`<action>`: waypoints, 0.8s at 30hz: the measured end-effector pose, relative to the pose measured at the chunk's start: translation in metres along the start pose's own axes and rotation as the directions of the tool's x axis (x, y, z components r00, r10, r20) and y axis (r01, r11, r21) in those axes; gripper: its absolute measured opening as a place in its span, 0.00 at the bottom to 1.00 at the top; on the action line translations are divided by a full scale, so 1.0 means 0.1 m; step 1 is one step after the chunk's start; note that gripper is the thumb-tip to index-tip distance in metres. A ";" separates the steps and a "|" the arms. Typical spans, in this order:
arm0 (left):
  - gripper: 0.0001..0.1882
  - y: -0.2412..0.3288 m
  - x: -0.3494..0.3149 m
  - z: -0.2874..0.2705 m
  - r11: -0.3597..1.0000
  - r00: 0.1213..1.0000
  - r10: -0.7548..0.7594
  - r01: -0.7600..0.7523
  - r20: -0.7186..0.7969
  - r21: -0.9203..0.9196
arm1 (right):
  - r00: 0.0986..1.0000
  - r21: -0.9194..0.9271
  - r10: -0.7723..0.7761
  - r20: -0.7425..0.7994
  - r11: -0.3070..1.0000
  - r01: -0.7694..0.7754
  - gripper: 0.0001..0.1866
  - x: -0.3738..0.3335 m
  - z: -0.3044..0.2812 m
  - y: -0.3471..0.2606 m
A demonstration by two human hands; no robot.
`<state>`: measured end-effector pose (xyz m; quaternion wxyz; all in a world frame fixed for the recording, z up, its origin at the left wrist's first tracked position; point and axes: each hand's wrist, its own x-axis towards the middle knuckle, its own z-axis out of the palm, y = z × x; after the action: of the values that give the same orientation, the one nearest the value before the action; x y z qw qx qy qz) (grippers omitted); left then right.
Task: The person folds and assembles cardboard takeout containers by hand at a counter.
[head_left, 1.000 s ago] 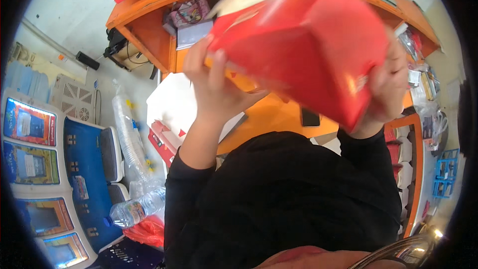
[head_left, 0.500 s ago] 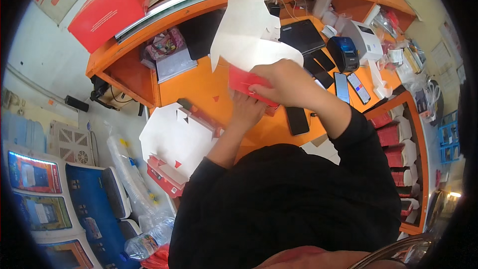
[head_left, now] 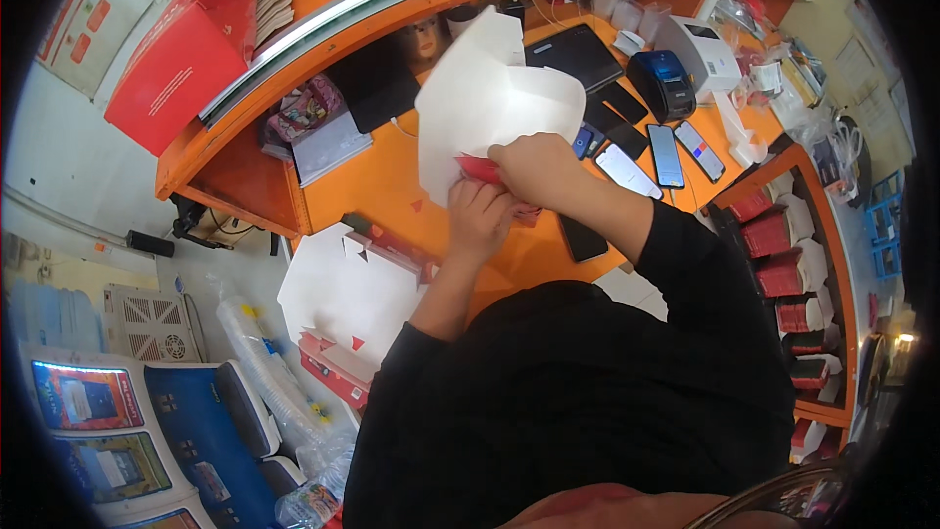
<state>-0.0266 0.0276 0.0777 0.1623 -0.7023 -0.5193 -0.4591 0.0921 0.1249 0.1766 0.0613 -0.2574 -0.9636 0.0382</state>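
Note:
Both my hands work on a die-cut cardboard sheet [head_left: 465,88], white on the side facing up and red on its folded part. My right hand [head_left: 541,173] is closed around the red fold at the sheet's near edge. Close beside it, my left hand [head_left: 480,218] has bent fingers pressed to the same lower edge. The sheet stands up from the orange desk, its large white panels bent away from me. A second cardboard sheet [head_left: 343,284], white with red edge flaps, lies flat on the desk to the left of my left forearm.
Several phones [head_left: 666,157] lie on the right, beside a dark blue device [head_left: 663,83] and a white printer [head_left: 700,54]. A black tablet [head_left: 578,54] rests behind. Red boxes [head_left: 778,230] fill an orange shelf at right; a large red box [head_left: 181,64] tops the ledge.
My left hand has risen to the sheet's lower edge, and my right hand has come slightly left and down. The sheet's white panels have tilted and bent more. The whole view has shifted a little.

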 end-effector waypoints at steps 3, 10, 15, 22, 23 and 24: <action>0.12 -0.01 -0.06 0.09 1.000 1.000 -0.002 0.002 -0.010 -0.029 | 0.999 0.058 0.043 -0.020 0.997 -0.042 0.12 0.00 0.11 -0.05; 0.07 -0.03 -0.12 0.16 0.992 0.996 -0.072 0.067 -0.047 -0.106 | 0.996 0.167 0.066 0.054 0.983 -0.075 0.20 -0.18 0.14 -0.20; 0.06 0.00 -0.04 0.09 1.000 1.000 0.010 -0.010 -0.027 0.007 | 0.972 0.261 0.159 -0.171 0.959 -0.111 0.18 -0.11 0.22 0.11; 0.07 0.09 0.02 0.00 0.996 0.997 0.076 -0.076 0.022 0.036 | 0.938 0.244 0.347 -0.023 0.911 -0.331 0.26 0.39 -0.04 1.21; 0.06 0.06 0.00 0.03 0.996 0.995 0.087 -0.087 0.040 -0.002 | 0.938 0.264 0.346 -0.008 0.905 -0.332 0.27 0.41 0.05 1.33; 0.06 0.04 -0.01 0.06 0.994 0.993 0.099 -0.097 0.058 -0.040 | 0.938 0.284 0.346 0.007 0.899 -0.333 0.29 0.44 0.16 1.44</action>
<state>-0.0208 0.0298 0.0751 0.1559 -0.7433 -0.4800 -0.4390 0.1231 0.2704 0.1504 0.1105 -0.4108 -0.8871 0.1790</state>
